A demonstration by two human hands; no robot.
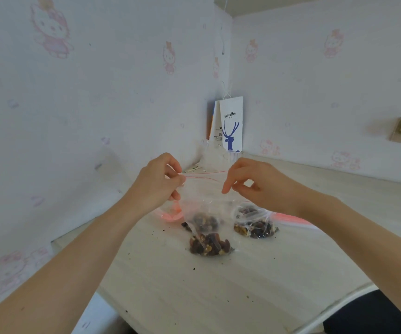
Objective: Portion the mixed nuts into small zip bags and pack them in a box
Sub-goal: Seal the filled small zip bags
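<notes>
Two bare forearms reach in over the pale table (pixel 218 297). Between them the small zip bag (pixel 204 197) hangs clear of the tabletop, with a dark clump of mixed nuts (pixel 205 222) sagging in its bottom. The person's left hand (pixel 159 180) pinches the bag's left top corner at the red zip line (pixel 201 175). The right hand (pixel 255 183) pinches the right end, thumb against forefinger. The red lines part towards the right, so I'd say the mouth is not yet sealed.

Just in front of the held bag, a filled bag (pixel 209 244) lies on the table, and a second filled bag (pixel 255 226) sits to its right. Something pink (pixel 173 213) shows at its left; I can't tell what. Behind it, in the corner, stands a white paper bag (pixel 230 124). I see no box.

That film looks thin, limp and slippery, with all its weight low down. I'd hold it by the stiffer zip strip, not the belly.
</notes>
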